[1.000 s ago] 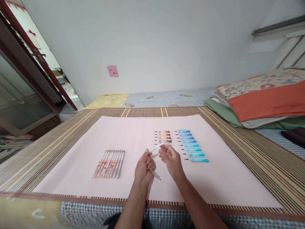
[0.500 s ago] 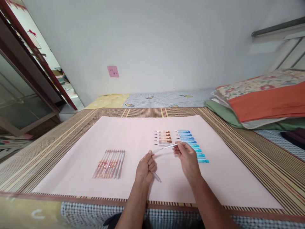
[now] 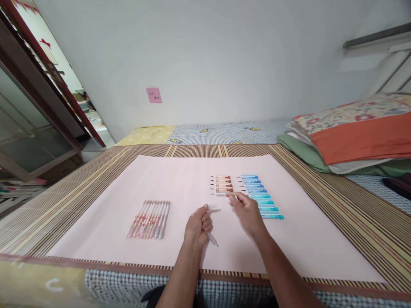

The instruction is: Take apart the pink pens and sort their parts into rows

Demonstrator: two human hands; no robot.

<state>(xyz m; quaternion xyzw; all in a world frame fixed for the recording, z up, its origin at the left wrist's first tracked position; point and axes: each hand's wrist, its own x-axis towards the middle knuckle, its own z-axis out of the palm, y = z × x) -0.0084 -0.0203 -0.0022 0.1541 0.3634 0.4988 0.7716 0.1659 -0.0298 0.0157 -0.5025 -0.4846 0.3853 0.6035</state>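
Note:
My left hand [image 3: 198,224] is closed around a pale translucent pen barrel [image 3: 212,238], whose ends stick out above and below the fist. Up and to the right, my right hand [image 3: 245,208] pinches the right end of a thin white pen refill [image 3: 220,195], which lies just below a short column of brown-and-cream refills [image 3: 221,181]. Partly behind the right hand is a column of blue and teal refills [image 3: 255,186]. A row of several clear pens with reddish patterns [image 3: 149,219] lies side by side at the left.
A large pale pink sheet [image 3: 105,214] covers part of a striped mat [image 3: 38,214]. Folded bedding [image 3: 362,132] is piled at the right. A white wall [image 3: 208,60] with a pink note [image 3: 154,95] rises behind. At the far left stands a glass-panelled door [image 3: 25,128].
My right hand has moved left and slightly down, bringing the white refill away from the barrel tip to below the brown refills. My left hand still grips the barrel.

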